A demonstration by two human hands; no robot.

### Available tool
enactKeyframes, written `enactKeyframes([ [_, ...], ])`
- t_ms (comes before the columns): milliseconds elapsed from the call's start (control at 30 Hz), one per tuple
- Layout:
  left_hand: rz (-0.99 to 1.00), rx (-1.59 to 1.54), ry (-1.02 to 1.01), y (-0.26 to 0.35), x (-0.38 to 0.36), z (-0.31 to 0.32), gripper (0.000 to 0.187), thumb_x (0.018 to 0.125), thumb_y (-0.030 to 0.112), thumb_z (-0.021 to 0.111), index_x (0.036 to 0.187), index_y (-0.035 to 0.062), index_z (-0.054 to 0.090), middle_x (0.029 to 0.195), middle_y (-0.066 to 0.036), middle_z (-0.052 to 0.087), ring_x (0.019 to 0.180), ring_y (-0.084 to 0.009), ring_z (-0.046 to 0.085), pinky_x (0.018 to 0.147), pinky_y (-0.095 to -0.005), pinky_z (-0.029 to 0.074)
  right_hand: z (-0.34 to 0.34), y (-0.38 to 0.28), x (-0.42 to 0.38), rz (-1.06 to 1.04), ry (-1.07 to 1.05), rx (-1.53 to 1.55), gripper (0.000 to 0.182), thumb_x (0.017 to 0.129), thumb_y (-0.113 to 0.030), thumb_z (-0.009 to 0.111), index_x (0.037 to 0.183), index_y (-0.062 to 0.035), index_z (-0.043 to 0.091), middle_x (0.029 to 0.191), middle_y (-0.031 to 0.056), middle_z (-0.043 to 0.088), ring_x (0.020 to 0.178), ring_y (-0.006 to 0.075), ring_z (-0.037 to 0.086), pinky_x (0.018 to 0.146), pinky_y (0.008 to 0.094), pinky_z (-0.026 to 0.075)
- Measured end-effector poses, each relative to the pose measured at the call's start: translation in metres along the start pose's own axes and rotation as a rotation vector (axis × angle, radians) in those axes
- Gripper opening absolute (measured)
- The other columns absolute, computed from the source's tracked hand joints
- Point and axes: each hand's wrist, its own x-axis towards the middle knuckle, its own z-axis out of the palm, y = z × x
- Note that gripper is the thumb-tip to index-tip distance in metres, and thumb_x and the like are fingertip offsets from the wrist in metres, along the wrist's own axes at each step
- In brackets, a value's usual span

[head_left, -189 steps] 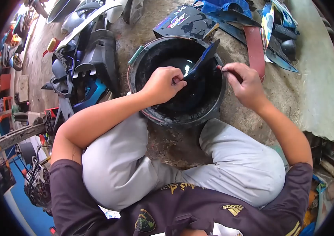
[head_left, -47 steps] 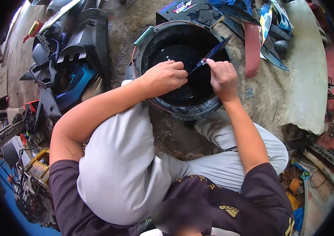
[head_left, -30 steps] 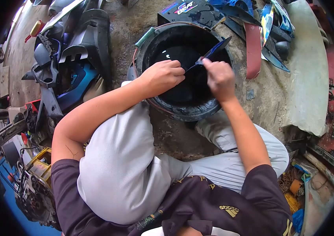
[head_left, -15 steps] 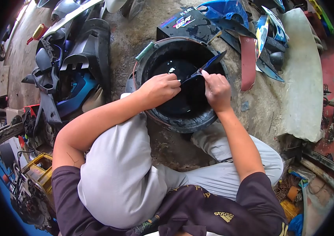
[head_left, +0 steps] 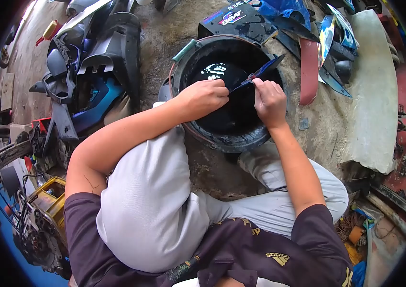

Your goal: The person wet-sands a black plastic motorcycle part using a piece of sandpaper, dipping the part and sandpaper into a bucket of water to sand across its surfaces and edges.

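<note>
A thin, pointed, dark blue and black plastic piece [head_left: 267, 68] slants over the black bucket [head_left: 187, 57], its tip near the upper right rim. My right hand [head_left: 271, 103] is closed on the middle of the piece, thumb and fingers pinching its edge. My left hand [head_left: 205, 99] is closed at the piece's lower left end, and its fingertips are partly hidden. Dark liquid [head_left: 212, 71] with bright reflections lies inside the bucket. A wire handle with a green grip [head_left: 185, 50] rests against the bucket's left rim.
Dark motorcycle body panels [head_left: 109, 52] lie on the left. Behind the bucket stands a black box with a "BEAT" sticker [head_left: 231, 18]. Blue panels [head_left: 291, 12], a reddish strip [head_left: 309, 71] and a long pale slab [head_left: 372, 91] are on the right. A yellow crate [head_left: 47, 201] sits lower left.
The view has shifted slightly, so the bucket and surroundings appear further right and a little higher. Both hands keep nearly the same pose around the plastic piece.
</note>
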Motion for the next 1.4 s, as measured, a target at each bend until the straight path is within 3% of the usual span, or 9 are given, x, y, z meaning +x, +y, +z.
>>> enactKeyframes([
  [400,-0.047,-0.062,0.017,-0.005,0.001,0.004,0.033,0.077,0.007,0.075,0.109,0.0005,0.08,0.11,-0.006,0.072,0.108,-0.0249,0.068,0.094,-0.0368,0.06,0.007,-0.012,-0.005,-0.012,-0.024,0.044,0.026,0.091,-0.002,0.075,0.117,-0.0068,0.072,0.077,0.0071,0.056,0.071,0.0277,0.062,0.067,0.0425,0.049],
  [633,-0.105,-0.092,0.071,-0.005,0.001,0.004,0.035,0.077,0.006,0.078,0.112,0.0019,0.081,0.11,-0.008,0.077,0.107,-0.0272,0.069,0.096,-0.0395,0.059,0.011,-0.011,-0.004,0.1,0.096,0.124,0.025,0.096,-0.001,0.074,0.12,-0.0049,0.072,0.08,0.0098,0.065,0.073,0.029,0.067,0.069,0.0428,0.053],
  [667,-0.153,-0.127,0.109,-0.006,0.002,0.005,0.034,0.078,0.005,0.079,0.113,0.0027,0.08,0.107,-0.008,0.078,0.104,-0.0287,0.071,0.094,-0.0403,0.059,0.012,-0.013,-0.004,0.161,0.158,0.139,0.024,0.099,-0.003,0.074,0.123,-0.0047,0.072,0.086,0.0134,0.073,0.076,0.0326,0.073,0.069,0.0442,0.056],
  [800,-0.392,-0.295,0.204,-0.009,0.004,0.006,0.032,0.084,0.003,0.08,0.116,0.0052,0.078,0.098,-0.012,0.08,0.094,-0.0351,0.075,0.089,-0.0434,0.061,0.001,-0.022,-0.005,0.507,0.131,0.307,0.024,0.103,-0.011,0.073,0.126,-0.0052,0.071,0.092,0.0206,0.078,0.08,0.0375,0.078,0.068,0.0461,0.058],
  [900,-0.577,-0.43,0.208,-0.004,0.013,-0.011,0.033,0.09,-0.002,0.077,0.121,0.0062,0.072,0.094,-0.013,0.079,0.087,-0.0321,0.078,0.084,-0.0405,0.061,-0.025,-0.023,0.0,0.567,0.132,0.385,0.021,0.104,-0.014,0.074,0.123,-0.0054,0.072,0.088,0.02,0.077,0.078,0.0353,0.078,0.069,0.0434,0.058],
  [933,-0.61,-0.467,0.232,-0.003,0.017,-0.016,0.034,0.091,-0.004,0.076,0.122,0.0062,0.071,0.093,-0.012,0.078,0.088,-0.0294,0.078,0.084,-0.0389,0.061,-0.037,-0.023,0.003,0.587,0.138,0.416,0.018,0.103,-0.015,0.075,0.117,-0.0046,0.075,0.083,0.0158,0.077,0.074,0.0267,0.078,0.068,0.0393,0.057],
  [1067,-0.678,-0.525,0.337,0.007,0.045,-0.053,0.036,0.095,-0.006,0.073,0.129,0.0075,0.068,0.099,-0.008,0.073,0.089,-0.0162,0.074,0.084,-0.0324,0.058,-0.089,-0.008,0.009,0.74,0.047,0.614,0.015,0.103,-0.013,0.074,0.112,-0.0014,0.078,0.08,0.0056,0.076,0.074,0.0106,0.073,0.067,0.0327,0.057],
  [1233,-0.519,-0.518,0.434,0.036,0.088,-0.125,0.039,0.098,-0.005,0.072,0.135,0.0086,0.068,0.104,-0.008,0.073,0.092,-0.0109,0.071,0.084,-0.0272,0.057,-0.186,-0.005,0.019,0.68,-0.025,0.664,0.016,0.106,-0.008,0.068,0.116,0.002,0.076,0.086,0.006,0.077,0.078,0.0104,0.072,0.073,0.0283,0.059],
  [1400,-0.446,-0.223,0.376,0.091,0.099,-0.197,0.034,0.1,0.003,0.07,0.133,0.0119,0.073,0.106,-0.01,0.077,0.093,-0.0206,0.075,0.087,-0.0371,0.059,-0.272,-0.015,0.027,0.624,-0.032,0.726,0.016,0.106,-0.008,0.068,0.119,0.0001,0.074,0.092,0.0056,0.077,0.081,0.0098,0.071,0.073,0.0271,0.058],
])
